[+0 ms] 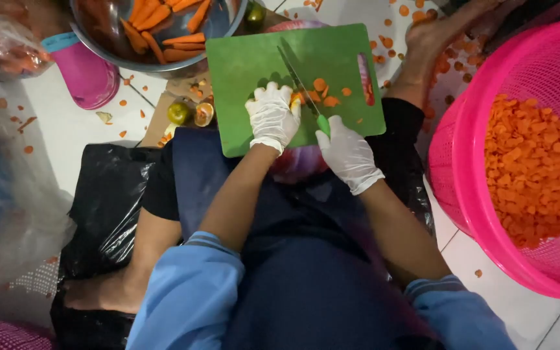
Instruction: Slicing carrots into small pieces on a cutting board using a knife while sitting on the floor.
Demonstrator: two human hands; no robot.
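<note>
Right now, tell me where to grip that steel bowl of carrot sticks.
Take the steel bowl by its bare rim on the near-left side, probably with fingers hooked over the edge. The carrot sticks fill the inside, the green cutting board crowds its right, and the pink cup sits close beside it.

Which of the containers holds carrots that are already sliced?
The pink basket on the right, full of orange slices; the metal bowl at top holds long carrot sticks.
</note>
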